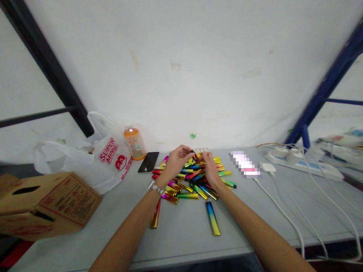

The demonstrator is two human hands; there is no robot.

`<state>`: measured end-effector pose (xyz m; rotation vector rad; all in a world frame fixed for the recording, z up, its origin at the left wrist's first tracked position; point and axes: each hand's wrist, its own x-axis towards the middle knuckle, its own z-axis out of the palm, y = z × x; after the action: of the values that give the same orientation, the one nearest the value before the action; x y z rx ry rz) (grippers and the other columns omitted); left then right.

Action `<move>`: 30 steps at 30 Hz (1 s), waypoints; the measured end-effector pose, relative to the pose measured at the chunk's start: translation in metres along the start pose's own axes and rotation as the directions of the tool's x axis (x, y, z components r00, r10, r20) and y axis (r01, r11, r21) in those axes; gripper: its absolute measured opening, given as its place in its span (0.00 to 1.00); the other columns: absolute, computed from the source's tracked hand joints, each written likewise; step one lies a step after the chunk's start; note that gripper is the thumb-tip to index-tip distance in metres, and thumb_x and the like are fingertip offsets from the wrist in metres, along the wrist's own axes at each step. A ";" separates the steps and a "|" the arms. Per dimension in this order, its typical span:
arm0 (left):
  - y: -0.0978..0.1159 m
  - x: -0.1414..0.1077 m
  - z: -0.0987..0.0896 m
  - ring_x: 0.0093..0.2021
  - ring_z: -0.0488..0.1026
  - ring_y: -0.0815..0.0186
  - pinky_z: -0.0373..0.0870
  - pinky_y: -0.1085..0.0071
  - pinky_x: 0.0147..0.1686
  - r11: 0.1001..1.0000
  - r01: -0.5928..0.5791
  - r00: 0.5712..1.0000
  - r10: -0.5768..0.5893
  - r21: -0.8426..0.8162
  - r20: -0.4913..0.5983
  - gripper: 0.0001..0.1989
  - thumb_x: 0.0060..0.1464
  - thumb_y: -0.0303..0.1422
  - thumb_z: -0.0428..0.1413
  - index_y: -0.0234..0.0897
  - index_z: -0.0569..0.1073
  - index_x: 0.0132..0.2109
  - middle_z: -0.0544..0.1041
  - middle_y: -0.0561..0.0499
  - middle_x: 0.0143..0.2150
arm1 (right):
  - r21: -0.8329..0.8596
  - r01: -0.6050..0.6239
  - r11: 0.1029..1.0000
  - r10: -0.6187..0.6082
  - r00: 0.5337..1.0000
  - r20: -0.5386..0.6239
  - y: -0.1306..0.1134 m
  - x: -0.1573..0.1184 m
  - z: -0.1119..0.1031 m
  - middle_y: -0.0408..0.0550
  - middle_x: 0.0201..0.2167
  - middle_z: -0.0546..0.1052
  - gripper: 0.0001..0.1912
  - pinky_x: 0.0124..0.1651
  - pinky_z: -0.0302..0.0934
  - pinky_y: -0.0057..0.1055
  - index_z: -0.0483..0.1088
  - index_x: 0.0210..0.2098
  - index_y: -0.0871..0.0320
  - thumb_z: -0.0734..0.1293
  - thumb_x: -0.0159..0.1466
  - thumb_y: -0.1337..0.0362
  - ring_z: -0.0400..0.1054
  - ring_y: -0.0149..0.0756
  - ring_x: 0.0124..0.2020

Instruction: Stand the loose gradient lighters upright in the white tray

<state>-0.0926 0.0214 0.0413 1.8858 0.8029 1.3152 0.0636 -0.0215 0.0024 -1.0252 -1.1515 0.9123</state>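
Several shiny, multicoloured flat sticks (188,196) lie in a loose pile on the grey table. Over the back of the pile, my left hand (180,156) and my right hand (209,166) hold one small dark reddish stick (195,155) between them, with the fingers of both pinched on it. A watch or bracelet (156,187) is on my left wrist. Apart from the pile, a blue-to-yellow stick (212,219) lies nearer the front edge, and a red-gold one (155,216) lies to the left, beside my left forearm.
At left are a cardboard box (70,200), a white plastic bag (99,162), an orange bottle (134,141) and a black phone (148,162). To the right, a lit phone (244,164), a white charger (268,168), cables and a power strip (309,164) lie on the table (181,241).
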 end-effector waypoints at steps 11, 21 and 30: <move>-0.051 0.079 -0.019 0.38 0.80 0.63 0.74 0.65 0.49 0.919 -0.101 0.992 0.063 0.381 0.111 0.08 0.55 0.29 0.56 0.35 0.77 0.41 0.82 0.49 0.34 | -0.207 0.152 0.967 -0.175 0.980 -0.096 -0.001 0.010 -0.013 0.46 0.30 0.74 0.24 0.45 0.59 0.34 0.69 0.30 0.55 0.54 0.69 0.45 0.68 0.39 0.37; -0.073 0.098 -0.017 0.41 0.77 0.62 0.72 0.66 0.50 0.818 -0.092 0.983 -0.015 0.568 0.182 0.10 0.55 0.29 0.56 0.36 0.81 0.41 0.81 0.48 0.39 | -0.297 0.169 0.940 -0.184 0.983 -0.023 0.003 0.016 -0.018 0.45 0.29 0.74 0.20 0.42 0.59 0.32 0.69 0.29 0.56 0.56 0.69 0.52 0.67 0.37 0.36; -0.057 0.075 -0.009 0.51 0.66 0.54 0.65 0.56 0.49 0.364 -0.259 0.963 0.030 0.895 0.266 0.25 0.59 0.25 0.47 0.43 0.70 0.62 0.68 0.41 0.51 | -0.717 0.469 0.516 -0.139 0.872 0.470 -0.007 0.042 -0.014 0.52 0.40 0.73 0.13 0.54 0.56 0.40 0.77 0.42 0.56 0.63 0.61 0.69 0.64 0.42 0.47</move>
<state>-0.0849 0.1158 0.0361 2.9851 1.5016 0.6835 0.0852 0.0142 0.0193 -1.3381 -2.1198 0.2042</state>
